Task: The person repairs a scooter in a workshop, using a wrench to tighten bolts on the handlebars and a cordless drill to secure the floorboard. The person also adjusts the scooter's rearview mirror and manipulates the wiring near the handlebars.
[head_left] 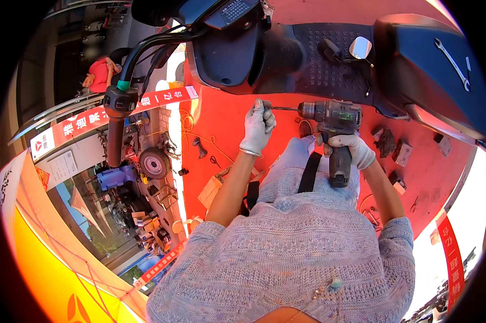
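Note:
A cordless drill (337,114) is held level across my front, its long bit (285,109) pointing left. My right hand (355,149), in a pale work glove, wraps round its grip. At the far end of the bit my left hand (258,128), also gloved, has its fingers pinched together. Whatever sits between those fingertips is too small and covered to make out. Just beyond both hands stands a dark electric scooter, with its ridged footboard (329,64) nearest the drill. A round mirror (360,48) lies on that board.
On the scooter's seat (410,59) rests an open-ended wrench (452,63). The handlebar grip (115,141) juts out at left. Below lie red ground sheeting (221,121), an orange cable (213,141), a cardboard box (209,191) and small boxes (402,153). A person in red (98,75) sits far left.

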Tool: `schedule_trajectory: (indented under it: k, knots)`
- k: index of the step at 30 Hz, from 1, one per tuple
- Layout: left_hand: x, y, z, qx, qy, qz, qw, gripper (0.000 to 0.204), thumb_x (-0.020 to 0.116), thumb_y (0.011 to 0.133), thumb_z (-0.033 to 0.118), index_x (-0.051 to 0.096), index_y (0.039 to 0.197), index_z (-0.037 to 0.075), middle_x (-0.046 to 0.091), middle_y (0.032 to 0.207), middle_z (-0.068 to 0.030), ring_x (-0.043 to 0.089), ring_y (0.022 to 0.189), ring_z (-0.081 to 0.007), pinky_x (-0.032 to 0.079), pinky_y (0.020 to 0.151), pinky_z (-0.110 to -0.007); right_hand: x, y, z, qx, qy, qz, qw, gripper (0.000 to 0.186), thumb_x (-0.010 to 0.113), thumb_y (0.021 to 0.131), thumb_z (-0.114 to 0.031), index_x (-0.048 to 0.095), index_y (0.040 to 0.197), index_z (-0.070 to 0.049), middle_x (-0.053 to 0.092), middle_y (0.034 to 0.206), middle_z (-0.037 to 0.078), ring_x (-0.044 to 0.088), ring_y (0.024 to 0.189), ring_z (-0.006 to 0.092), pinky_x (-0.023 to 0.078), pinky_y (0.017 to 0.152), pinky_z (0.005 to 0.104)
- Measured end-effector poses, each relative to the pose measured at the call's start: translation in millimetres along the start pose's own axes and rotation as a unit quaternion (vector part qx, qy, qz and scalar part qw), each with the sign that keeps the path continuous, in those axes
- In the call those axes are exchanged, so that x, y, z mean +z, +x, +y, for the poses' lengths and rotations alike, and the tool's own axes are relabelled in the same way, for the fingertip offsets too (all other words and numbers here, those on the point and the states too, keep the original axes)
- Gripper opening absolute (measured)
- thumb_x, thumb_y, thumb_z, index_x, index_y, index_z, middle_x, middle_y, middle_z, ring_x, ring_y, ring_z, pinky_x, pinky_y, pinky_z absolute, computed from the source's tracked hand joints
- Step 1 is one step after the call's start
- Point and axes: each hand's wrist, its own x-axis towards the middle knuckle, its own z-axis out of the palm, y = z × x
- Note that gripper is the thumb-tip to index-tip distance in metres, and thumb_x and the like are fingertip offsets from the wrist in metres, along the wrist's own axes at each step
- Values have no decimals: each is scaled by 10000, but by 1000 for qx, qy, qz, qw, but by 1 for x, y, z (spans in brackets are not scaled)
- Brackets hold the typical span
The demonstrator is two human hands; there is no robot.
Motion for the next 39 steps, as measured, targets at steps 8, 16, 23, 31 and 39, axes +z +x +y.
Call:
schedule_trajectory:
  k: [8,16,23,31,39]
  knots:
    - [-92,38,-55,-219,20,-66,973,235,431,992,311,473,951,83,362,667,20,331,553,-90,297,483,-197,-20,11,140,-61,174,89,979,431,620,797,-118,491,1187,11,611,963,113,613,721,150,519,670,297]
    - [-126,76,-101,-249,67,-38,965,263,437,986,339,407,810,146,268,609,52,255,488,-68,246,440,-206,-74,50,170,-76,185,133,971,410,637,780,-123,513,1156,-17,627,922,122,604,689,149,505,638,291]
    - [-136,125,-137,-141,118,-41,982,226,425,992,321,418,852,143,251,592,55,221,442,-63,220,416,-204,-140,115,171,-76,136,106,982,369,639,789,-112,535,1125,1,633,914,113,589,690,153,498,642,294]
    - [-167,190,-145,-109,112,24,987,257,414,983,176,433,1202,43,520,802,-24,473,602,-83,361,501,-186,-205,190,157,-66,17,83,994,463,659,759,-148,529,1186,-24,620,961,101,587,711,142,496,654,289]
    - [-184,235,-187,85,114,44,989,301,359,781,-80,579,967,5,572,935,-76,483,719,-92,411,595,-214,-235,186,127,-48,-115,72,990,481,695,717,-76,545,1174,-59,614,979,69,572,814,148,482,730,296]
